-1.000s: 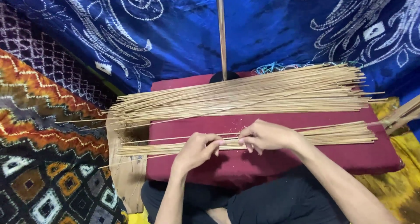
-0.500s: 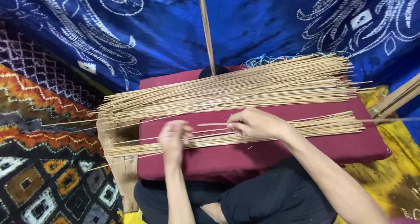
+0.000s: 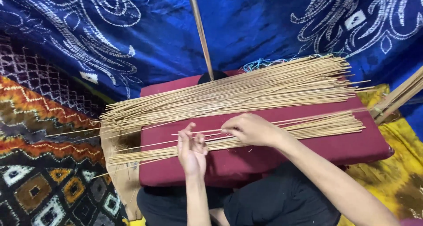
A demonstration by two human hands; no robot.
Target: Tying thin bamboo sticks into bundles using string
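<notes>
A dark red cushion (image 3: 308,149) lies across my lap. On its far side rests a large pile of thin pale bamboo sticks (image 3: 246,93). A smaller bundle of the same sticks (image 3: 308,127) lies nearer to me. My right hand (image 3: 251,129) rests on this smaller bundle, its fingertips pinching a few sticks near the middle. My left hand (image 3: 191,149) sits just left of it, fingers spread and upright, touching the sticks where they cross the cushion.
A blue patterned cloth (image 3: 264,27) hangs behind the cushion. A thin wooden pole (image 3: 200,32) rises from a black base at the cushion's far edge. A patterned orange and black rug (image 3: 39,164) covers the left. Thicker bamboo strips (image 3: 396,98) lie at the right.
My left hand has slid right along the smaller bundle and lifted its fingers. My right hand has stayed on the sticks. The view has shifted slightly.
</notes>
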